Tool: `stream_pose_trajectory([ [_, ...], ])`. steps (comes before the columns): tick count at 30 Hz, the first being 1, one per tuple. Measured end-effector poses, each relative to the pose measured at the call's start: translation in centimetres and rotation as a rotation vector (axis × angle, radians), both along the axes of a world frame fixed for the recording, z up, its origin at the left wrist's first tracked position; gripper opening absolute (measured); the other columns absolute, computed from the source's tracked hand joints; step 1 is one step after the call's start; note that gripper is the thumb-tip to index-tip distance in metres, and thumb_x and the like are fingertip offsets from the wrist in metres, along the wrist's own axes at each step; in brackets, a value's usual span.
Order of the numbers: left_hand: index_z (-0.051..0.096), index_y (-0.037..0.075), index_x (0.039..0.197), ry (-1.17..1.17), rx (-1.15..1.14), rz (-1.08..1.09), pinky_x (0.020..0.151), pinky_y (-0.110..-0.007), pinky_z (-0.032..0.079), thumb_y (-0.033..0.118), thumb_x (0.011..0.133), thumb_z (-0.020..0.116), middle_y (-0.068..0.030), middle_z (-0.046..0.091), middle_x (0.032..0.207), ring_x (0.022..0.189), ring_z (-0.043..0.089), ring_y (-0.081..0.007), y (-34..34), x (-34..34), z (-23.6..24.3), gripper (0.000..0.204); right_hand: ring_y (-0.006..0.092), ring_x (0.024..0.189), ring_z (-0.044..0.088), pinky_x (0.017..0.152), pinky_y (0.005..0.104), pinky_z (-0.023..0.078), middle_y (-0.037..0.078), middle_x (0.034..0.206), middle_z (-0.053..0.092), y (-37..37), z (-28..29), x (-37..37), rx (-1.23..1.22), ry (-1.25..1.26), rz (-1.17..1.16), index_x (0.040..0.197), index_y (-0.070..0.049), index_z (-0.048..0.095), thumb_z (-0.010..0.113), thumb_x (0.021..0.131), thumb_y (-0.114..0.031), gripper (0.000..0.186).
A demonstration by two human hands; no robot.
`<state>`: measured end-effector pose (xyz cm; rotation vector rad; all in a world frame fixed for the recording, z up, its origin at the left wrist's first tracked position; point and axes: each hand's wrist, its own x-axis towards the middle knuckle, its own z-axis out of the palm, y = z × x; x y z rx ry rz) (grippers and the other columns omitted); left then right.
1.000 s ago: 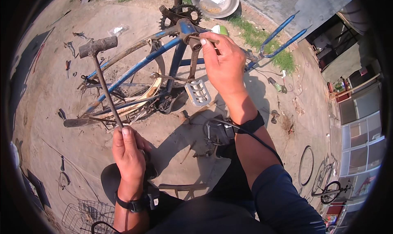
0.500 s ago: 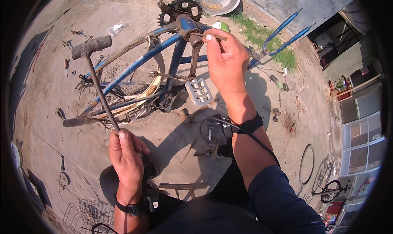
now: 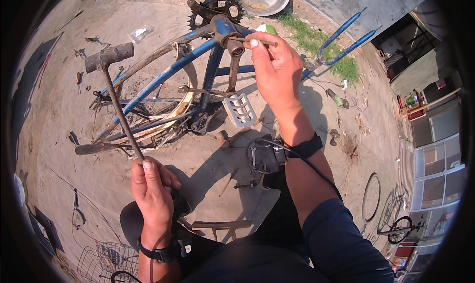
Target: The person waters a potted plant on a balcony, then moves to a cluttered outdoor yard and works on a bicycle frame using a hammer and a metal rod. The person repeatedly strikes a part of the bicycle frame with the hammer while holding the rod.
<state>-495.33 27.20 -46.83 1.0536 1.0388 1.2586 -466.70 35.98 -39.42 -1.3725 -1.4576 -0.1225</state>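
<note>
The left hand (image 3: 151, 186) is raised upright from the lower edge, fingers closed around the lower end of a rusty metal hammer (image 3: 116, 92) with a thin rod handle, whose blunt head points up and to the left above the sandy ground (image 3: 59, 109). The right hand (image 3: 275, 67) reaches forward with the forearm stretched out, its fingers pinching a thin dark metal pin (image 3: 250, 40) held level against the bottom bracket of an overturned blue steel bicycle frame (image 3: 198, 65). A rusty crank arm with a grey pedal (image 3: 239, 109) hangs just below that hand.

rusty metal hammer (image 3: 110, 57), chipped blue-painted frame (image 3: 163, 77)
</note>
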Motion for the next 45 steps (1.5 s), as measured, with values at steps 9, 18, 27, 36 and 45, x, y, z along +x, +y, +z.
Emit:
stream_pose_trajectory([
  [9,0.05,0.006,0.093,-0.04,0.017,-0.048,0.051,-0.025,0.042,0.027,0.109,0.045,-0.0021,0.047,0.065,0.053,0.05,-0.0111,-0.2,0.3,-0.7,0.026,0.0155,0.074,0.069,0.066,0.0288,0.052,0.009,0.081,0.072,0.8,-0.9,-1.3,0.099,0.466,0.053,0.097,-0.002,0.07,0.066,0.093,-0.009,0.009],
  [18,0.05,0.005,0.091,0.209,0.098,-0.151,0.05,-0.024,0.043,0.025,0.109,0.044,-0.0008,0.049,0.063,0.052,0.049,-0.009,0.3,0.0,0.7,0.028,0.0105,0.086,0.072,0.07,0.0246,0.054,0.005,0.091,0.073,0.7,0.0,-0.4,-0.03,0.264,0.01,0.105,-0.003,0.07,0.063,0.099,-0.012,0.013],
  [27,0.062,0.003,0.114,1.065,0.607,-0.251,0.057,-0.032,0.046,0.014,0.101,0.059,-0.0112,0.057,0.068,0.058,0.057,-0.0209,4.5,-0.1,15.0,0.017,0.0272,0.079,0.07,0.073,0.0356,0.055,0.012,0.087,0.073,1.1,-0.8,-0.4,0.016,0.345,-0.012,0.099,-0.008,0.072,0.064,0.093,-0.014,0.011],
  [36,0.063,0.006,0.121,1.544,0.951,-0.302,0.067,-0.04,0.053,0.011,0.096,0.063,-0.0175,0.068,0.084,0.076,0.069,-0.0332,5.5,2.6,23.6,0.025,0.0315,0.087,0.069,0.077,0.0388,0.055,0.01,0.094,0.073,0.7,-0.6,-0.5,0.045,0.251,-0.078,0.094,-0.012,0.073,0.065,0.091,-0.019,0.012],
  [45,0.063,0.007,0.123,1.505,1.017,-0.243,0.064,-0.039,0.054,0.007,0.093,0.066,-0.0163,0.068,0.083,0.072,0.068,-0.0328,4.2,2.2,23.5,0.03,0.0326,0.087,0.069,0.077,0.0406,0.054,0.012,0.09,0.073,0.8,-0.2,-0.7,0.081,0.29,-0.008,0.092,-0.01,0.073,0.063,0.09,-0.022,0.016],
])
